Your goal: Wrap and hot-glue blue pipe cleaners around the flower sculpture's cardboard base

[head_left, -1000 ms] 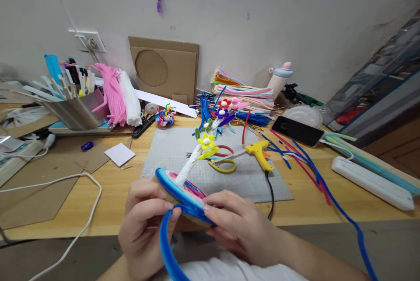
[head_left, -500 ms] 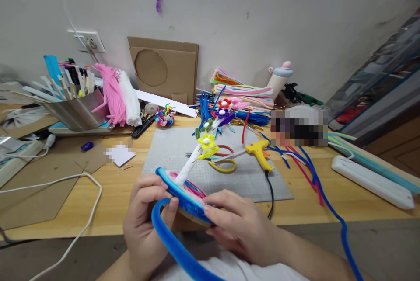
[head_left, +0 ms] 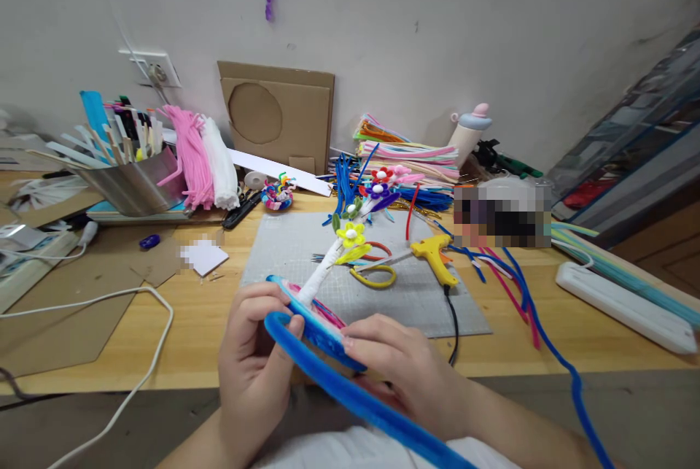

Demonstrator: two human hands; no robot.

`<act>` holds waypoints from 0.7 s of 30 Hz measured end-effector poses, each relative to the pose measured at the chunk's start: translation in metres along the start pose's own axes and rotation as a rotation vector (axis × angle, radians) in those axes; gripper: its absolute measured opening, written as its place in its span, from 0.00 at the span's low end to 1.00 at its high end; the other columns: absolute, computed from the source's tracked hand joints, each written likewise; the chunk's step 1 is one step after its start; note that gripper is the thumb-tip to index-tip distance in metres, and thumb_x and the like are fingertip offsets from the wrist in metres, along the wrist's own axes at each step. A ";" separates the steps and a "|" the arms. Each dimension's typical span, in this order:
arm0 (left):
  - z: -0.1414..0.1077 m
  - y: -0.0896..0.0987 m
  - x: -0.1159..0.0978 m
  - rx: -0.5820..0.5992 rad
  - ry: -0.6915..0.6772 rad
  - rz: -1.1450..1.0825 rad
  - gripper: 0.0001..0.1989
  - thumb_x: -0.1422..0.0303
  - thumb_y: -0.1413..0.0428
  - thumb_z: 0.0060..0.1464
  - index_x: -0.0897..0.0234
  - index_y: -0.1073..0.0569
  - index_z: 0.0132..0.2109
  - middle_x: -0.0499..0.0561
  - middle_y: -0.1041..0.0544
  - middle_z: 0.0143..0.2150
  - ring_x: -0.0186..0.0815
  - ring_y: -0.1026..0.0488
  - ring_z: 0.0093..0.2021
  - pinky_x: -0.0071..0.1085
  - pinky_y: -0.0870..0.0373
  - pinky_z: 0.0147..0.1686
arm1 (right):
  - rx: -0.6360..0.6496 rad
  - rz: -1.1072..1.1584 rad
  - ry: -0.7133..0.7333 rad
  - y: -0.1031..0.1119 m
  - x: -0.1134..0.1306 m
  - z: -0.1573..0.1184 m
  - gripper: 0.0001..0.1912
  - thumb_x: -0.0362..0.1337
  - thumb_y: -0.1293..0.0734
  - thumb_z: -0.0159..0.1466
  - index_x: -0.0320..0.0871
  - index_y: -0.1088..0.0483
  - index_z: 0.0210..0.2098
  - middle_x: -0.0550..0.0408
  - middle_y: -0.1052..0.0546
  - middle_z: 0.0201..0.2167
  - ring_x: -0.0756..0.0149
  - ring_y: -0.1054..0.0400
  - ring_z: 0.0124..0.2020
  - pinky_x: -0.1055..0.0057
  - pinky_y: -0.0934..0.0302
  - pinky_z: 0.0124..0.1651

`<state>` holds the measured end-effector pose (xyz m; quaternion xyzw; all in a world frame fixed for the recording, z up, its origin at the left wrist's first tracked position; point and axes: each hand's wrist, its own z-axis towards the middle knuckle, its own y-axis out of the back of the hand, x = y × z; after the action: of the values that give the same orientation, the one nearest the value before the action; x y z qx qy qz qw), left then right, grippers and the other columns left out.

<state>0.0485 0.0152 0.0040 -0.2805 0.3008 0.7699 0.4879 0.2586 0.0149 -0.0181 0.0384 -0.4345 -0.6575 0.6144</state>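
The left grip (head_left: 254, 352) is closed on the left edge of a tilted round base (head_left: 327, 338) and on a blue fuzzy strip (head_left: 350, 396), which sweeps past the near side of the right grip (head_left: 407, 359), closed on the base's right edge. Between them leans a white stem (head_left: 321, 273); beyond lies a glue gun (head_left: 435, 257).

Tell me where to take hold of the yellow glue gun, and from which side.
Best gripped by its handle, I'd judge, coming from the near right with the right hand: the yellow glue gun lies on the gray mat with its handle as the nearest part, slanting rightward, and the cord trailing from the handle's end.
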 end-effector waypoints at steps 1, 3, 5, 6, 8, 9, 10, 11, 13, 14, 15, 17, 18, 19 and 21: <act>0.000 0.000 0.000 0.006 0.006 -0.007 0.05 0.75 0.44 0.58 0.60 0.31 0.38 0.47 0.31 0.39 0.30 0.32 0.40 0.24 0.31 0.39 | -0.007 0.011 0.000 -0.002 -0.002 -0.001 0.23 0.32 0.35 0.67 0.45 0.41 0.61 0.46 0.24 0.50 0.62 0.29 0.47 0.66 0.29 0.48; 0.001 -0.002 0.000 0.009 0.007 -0.016 0.05 0.75 0.44 0.58 0.60 0.31 0.38 0.47 0.31 0.39 0.31 0.32 0.41 0.26 0.31 0.40 | -0.028 0.008 0.008 -0.004 -0.004 -0.002 0.27 0.33 0.34 0.66 0.45 0.44 0.63 0.46 0.26 0.52 0.61 0.29 0.48 0.65 0.29 0.48; 0.001 -0.003 0.000 0.012 0.007 -0.016 0.05 0.75 0.45 0.59 0.59 0.31 0.37 0.48 0.31 0.39 0.33 0.32 0.42 0.28 0.31 0.41 | -0.033 -0.024 0.015 -0.003 -0.004 -0.001 0.28 0.35 0.33 0.67 0.46 0.44 0.64 0.45 0.28 0.55 0.60 0.29 0.50 0.65 0.28 0.48; 0.001 -0.003 -0.001 0.014 0.009 -0.015 0.05 0.75 0.45 0.59 0.59 0.30 0.38 0.49 0.31 0.39 0.35 0.32 0.42 0.30 0.31 0.41 | -0.023 -0.044 0.021 -0.002 -0.003 0.000 0.28 0.37 0.33 0.67 0.46 0.43 0.64 0.44 0.29 0.56 0.60 0.29 0.50 0.65 0.28 0.47; 0.000 -0.004 -0.003 0.025 0.016 -0.020 0.05 0.74 0.45 0.59 0.58 0.30 0.38 0.49 0.31 0.40 0.36 0.33 0.43 0.31 0.32 0.41 | 0.007 -0.082 0.042 0.002 -0.001 0.005 0.26 0.40 0.33 0.68 0.48 0.41 0.63 0.44 0.30 0.58 0.59 0.29 0.51 0.65 0.28 0.48; 0.000 -0.004 -0.004 0.034 0.024 -0.024 0.05 0.74 0.45 0.59 0.58 0.30 0.38 0.49 0.31 0.40 0.36 0.33 0.43 0.32 0.32 0.42 | 0.024 -0.098 0.056 0.004 0.001 0.008 0.26 0.39 0.33 0.68 0.48 0.40 0.64 0.44 0.30 0.58 0.59 0.29 0.51 0.65 0.29 0.49; 0.000 -0.004 -0.005 0.046 0.031 -0.031 0.04 0.73 0.44 0.59 0.57 0.30 0.38 0.49 0.31 0.40 0.36 0.33 0.43 0.32 0.32 0.42 | 0.041 -0.111 0.070 0.007 0.003 0.010 0.26 0.38 0.33 0.68 0.48 0.40 0.64 0.43 0.29 0.58 0.58 0.29 0.52 0.64 0.29 0.49; 0.000 -0.004 -0.005 0.057 0.038 -0.038 0.04 0.73 0.45 0.59 0.57 0.29 0.38 0.49 0.32 0.40 0.36 0.33 0.43 0.32 0.33 0.43 | 0.059 -0.119 0.078 0.008 0.004 0.013 0.26 0.37 0.34 0.68 0.47 0.41 0.65 0.43 0.29 0.57 0.57 0.29 0.53 0.63 0.29 0.50; 0.000 -0.005 -0.006 0.073 0.043 -0.046 0.04 0.73 0.45 0.60 0.57 0.29 0.38 0.48 0.32 0.39 0.35 0.33 0.42 0.32 0.33 0.43 | 0.082 -0.127 0.084 0.010 0.007 0.017 0.27 0.34 0.36 0.69 0.45 0.42 0.66 0.42 0.27 0.55 0.58 0.28 0.52 0.64 0.29 0.50; 0.000 -0.005 -0.006 0.076 0.038 -0.047 0.04 0.73 0.45 0.60 0.57 0.29 0.38 0.48 0.32 0.39 0.35 0.33 0.42 0.32 0.33 0.43 | 0.085 -0.128 0.084 0.010 0.007 0.018 0.27 0.33 0.36 0.69 0.45 0.43 0.67 0.42 0.26 0.53 0.58 0.28 0.51 0.64 0.29 0.49; 0.000 -0.006 -0.006 0.077 0.032 -0.046 0.04 0.73 0.45 0.60 0.57 0.29 0.38 0.48 0.32 0.39 0.35 0.33 0.42 0.32 0.33 0.43 | 0.080 -0.128 0.084 0.010 0.008 0.019 0.28 0.33 0.37 0.69 0.45 0.44 0.67 0.43 0.25 0.52 0.59 0.27 0.50 0.65 0.28 0.48; 0.001 -0.006 -0.005 0.077 0.022 -0.043 0.04 0.72 0.45 0.60 0.57 0.29 0.38 0.48 0.31 0.39 0.35 0.33 0.42 0.32 0.33 0.43 | 0.065 -0.129 0.081 0.009 0.009 0.019 0.28 0.33 0.37 0.69 0.45 0.44 0.67 0.44 0.23 0.49 0.59 0.26 0.48 0.66 0.27 0.46; 0.001 -0.006 -0.005 0.078 0.022 -0.045 0.03 0.72 0.45 0.60 0.58 0.29 0.38 0.49 0.31 0.39 0.35 0.32 0.42 0.32 0.33 0.43 | 0.057 -0.130 0.077 0.008 0.009 0.019 0.28 0.33 0.36 0.69 0.44 0.43 0.67 0.44 0.23 0.48 0.59 0.26 0.47 0.66 0.27 0.45; 0.001 -0.006 -0.005 0.081 0.025 -0.047 0.03 0.72 0.45 0.60 0.58 0.30 0.38 0.49 0.31 0.39 0.35 0.32 0.41 0.33 0.33 0.43 | 0.050 -0.132 0.071 0.008 0.010 0.019 0.28 0.33 0.36 0.68 0.44 0.43 0.67 0.44 0.22 0.46 0.59 0.25 0.45 0.66 0.27 0.44; 0.000 -0.006 -0.004 0.088 0.034 -0.050 0.03 0.71 0.45 0.60 0.58 0.30 0.37 0.49 0.31 0.38 0.36 0.32 0.41 0.34 0.33 0.42 | 0.048 -0.133 0.056 0.009 0.011 0.019 0.28 0.34 0.35 0.68 0.44 0.42 0.67 0.46 0.22 0.44 0.60 0.25 0.42 0.67 0.27 0.42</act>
<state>0.0556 0.0150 0.0063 -0.2793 0.3357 0.7385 0.5137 0.2514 0.0164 0.0044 0.1001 -0.4292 -0.6850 0.5801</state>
